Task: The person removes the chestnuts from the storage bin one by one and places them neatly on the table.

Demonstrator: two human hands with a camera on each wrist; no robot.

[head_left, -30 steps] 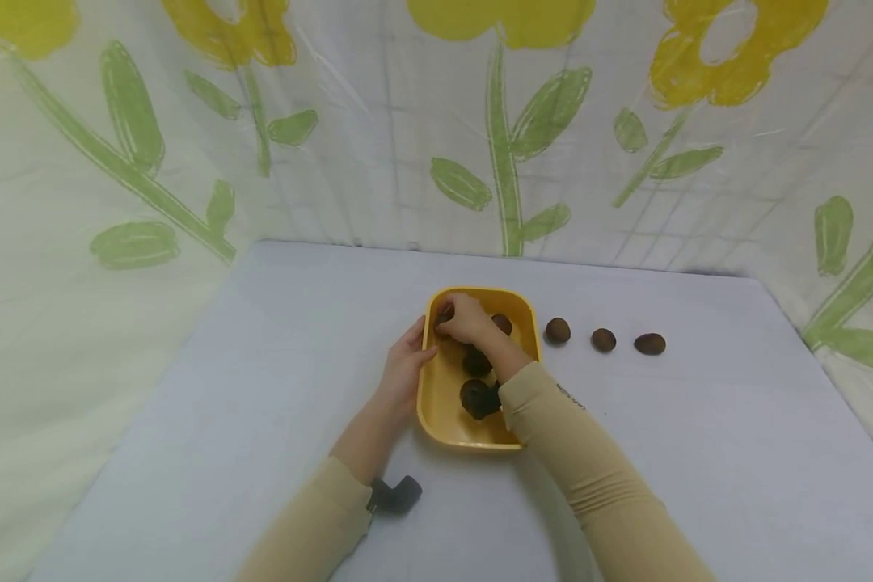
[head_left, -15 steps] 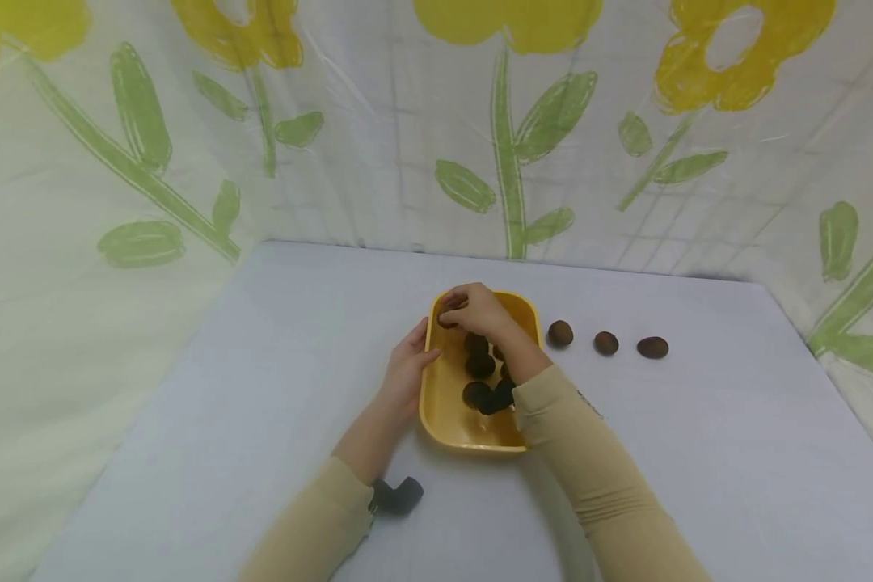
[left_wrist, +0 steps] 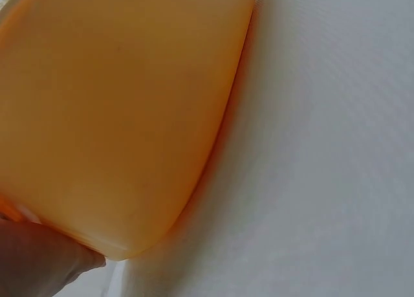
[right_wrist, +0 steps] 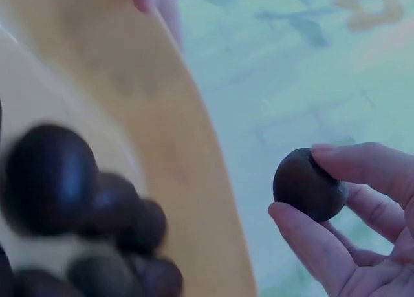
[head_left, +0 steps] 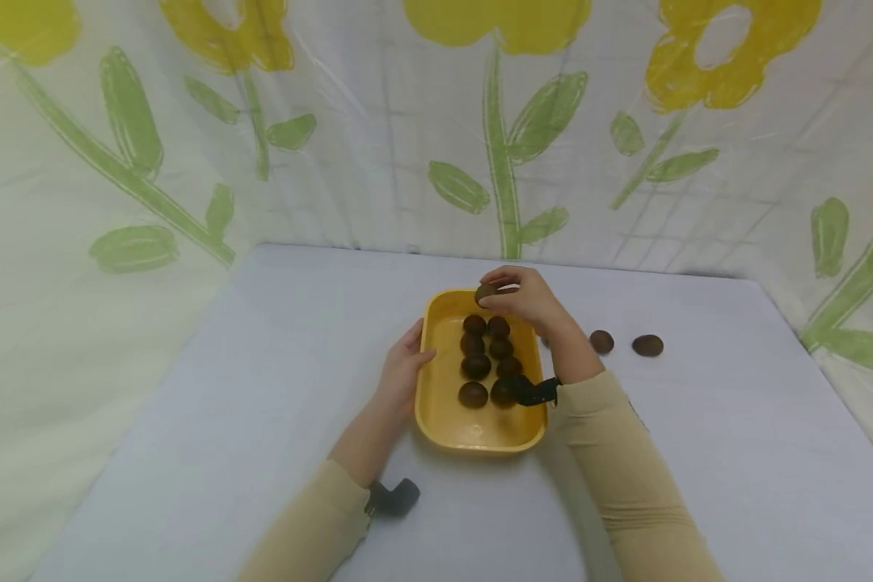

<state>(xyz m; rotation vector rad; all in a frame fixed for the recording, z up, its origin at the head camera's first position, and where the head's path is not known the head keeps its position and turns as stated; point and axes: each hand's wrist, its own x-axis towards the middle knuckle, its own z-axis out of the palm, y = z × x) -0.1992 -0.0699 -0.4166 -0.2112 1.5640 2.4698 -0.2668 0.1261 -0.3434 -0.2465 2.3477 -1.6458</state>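
My right hand [head_left: 527,297] pinches a dark brown, smooth, round passion fruit [right_wrist: 309,184] between thumb and fingertips, over the far rim of a yellow plastic tray [head_left: 447,428]. A small dent shows in the held fruit. Inside the tray, several more passion fruits [head_left: 476,365] lie in two columns. My left hand [head_left: 402,370] grips the tray's left side, its thumb over the rim and its fingers along the outer wall. In the left wrist view the tray's outer wall [left_wrist: 123,116] fills much of the picture.
To the right of the tray, two brown passion fruits [head_left: 601,342] lie in a row on the white table [head_left: 262,404], and a third is mostly hidden behind my right wrist. A curtain [head_left: 349,162] with painted yellow flowers hangs beyond the table's back edge.
My right hand has lifted a passion fruit from the tray's far left corner and moved right with it, above the far rim. My left hand stays on the tray.
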